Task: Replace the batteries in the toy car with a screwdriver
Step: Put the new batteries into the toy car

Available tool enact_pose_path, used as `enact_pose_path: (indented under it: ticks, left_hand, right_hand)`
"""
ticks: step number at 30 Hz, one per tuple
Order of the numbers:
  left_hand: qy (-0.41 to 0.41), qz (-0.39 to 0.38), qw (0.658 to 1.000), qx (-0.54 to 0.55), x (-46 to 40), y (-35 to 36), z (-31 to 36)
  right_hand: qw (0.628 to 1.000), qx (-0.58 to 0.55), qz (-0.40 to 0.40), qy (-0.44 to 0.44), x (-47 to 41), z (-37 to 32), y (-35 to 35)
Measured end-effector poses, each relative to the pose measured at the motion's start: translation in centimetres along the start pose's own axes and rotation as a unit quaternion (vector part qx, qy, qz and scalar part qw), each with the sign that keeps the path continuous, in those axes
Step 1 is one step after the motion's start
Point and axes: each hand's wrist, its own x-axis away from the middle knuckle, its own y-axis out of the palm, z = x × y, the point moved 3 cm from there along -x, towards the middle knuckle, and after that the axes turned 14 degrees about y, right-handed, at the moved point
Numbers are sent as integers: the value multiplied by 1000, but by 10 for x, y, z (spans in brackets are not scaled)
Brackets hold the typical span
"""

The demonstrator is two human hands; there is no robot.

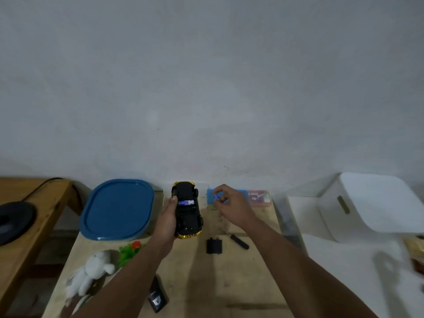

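Head: toy car [187, 210] near table [229, 283] edge.

The toy car [187, 212] in my left hand [168, 216] shows a matt black plastic underside with glossy gold trim. My table [202, 283] is pale, bare wood, slightly rough. The blue lid [118, 208] looks like smooth, shiny plastic; the white bear [91, 275] is fuzzy cloth.

No text can be read; the print on the battery [186, 202] and pink box [258, 196] is blurred.
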Motion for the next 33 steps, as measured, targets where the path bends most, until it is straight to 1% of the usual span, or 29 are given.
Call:
enact_pose_path:
  ticks: [4,9,11,13,15,18,20,22,26,28,30,33]
  left_hand:
    - [13,-21,1000,-16,12,-2,20]
    - [16,-43,999,-18,25,-4,34]
    - [21,-46,999,-17,30,-5,39]
    - [20,-37,999,-12,34,-7,42]
    - [8,-42,999,-9,37,-8,42]
    - [-4,-60,998,-4,40,-10,40]
    - [-6,-68,998,3,42,-9,41]
    - [-11,-76,997,14,46,-6,43]
    - [-35,-97,994,26,54,4,45]
    - [-43,-95,994,40,55,7,43]
    - [-42,-94,993,60,53,9,42]
    - [-44,-107,990,84,49,14,42]
  right_hand:
    - [996,-65,-54,-2,34,-47,-4]
    - [997,-24,-47,-54,63,-77,9]
    - [996,22,-31,-81,68,-82,15]
    - [989,99,-14,-107,74,-86,19]
    - [980,165,-11,-110,80,-91,20]
    - [964,235,11,-121,86,-98,19]
    - [956,259,25,-136,87,-102,18]
    - [959,246,25,-140,88,-105,16]
    - [974,192,11,-118,87,-103,16]
    - [968,202,20,-147,85,-102,18]
    - [954,233,36,-187,83,-99,21]
    - [947,224,53,-226,81,-90,22]
